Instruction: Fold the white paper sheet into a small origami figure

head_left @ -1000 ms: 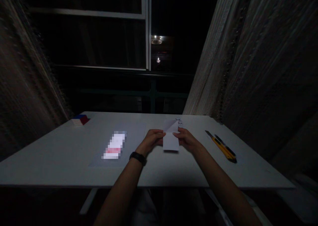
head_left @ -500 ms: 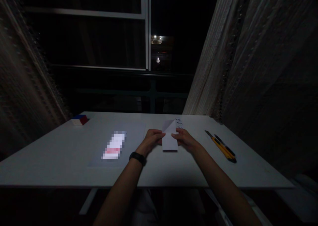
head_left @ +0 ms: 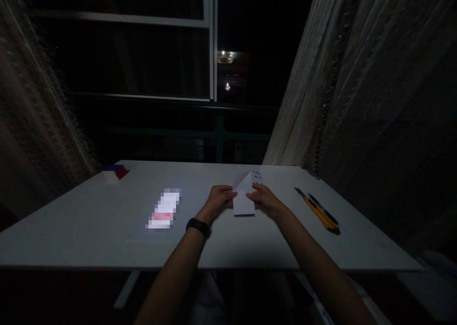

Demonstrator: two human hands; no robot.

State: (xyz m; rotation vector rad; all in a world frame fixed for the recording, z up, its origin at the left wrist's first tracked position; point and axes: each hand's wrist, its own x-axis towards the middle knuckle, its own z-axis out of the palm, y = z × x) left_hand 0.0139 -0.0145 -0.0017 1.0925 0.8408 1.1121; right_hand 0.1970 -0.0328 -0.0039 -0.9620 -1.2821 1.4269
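A small folded white paper [head_left: 243, 201] lies on the white table [head_left: 250, 239], its far end turned up into a point. My left hand [head_left: 217, 202], with a dark watch on its wrist, pinches the paper's left edge. On the opposite edge my right hand [head_left: 264, 200] pinches it with thumb and fingers pressed together. Both hands rest on the tabletop at the middle, a little beyond the front edge.
A yellow utility knife and a dark pen [head_left: 319, 211] lie to the right. A lit, blurred screen [head_left: 164, 209] rests on a grey sheet at the left. A red and blue block [head_left: 114, 172] sits at the far left corner. Curtains hang at both sides of a dark window.
The paper has slid slightly left and its near end looks shorter. My right fingers have closed a little further over the fold. My left hand has barely moved.
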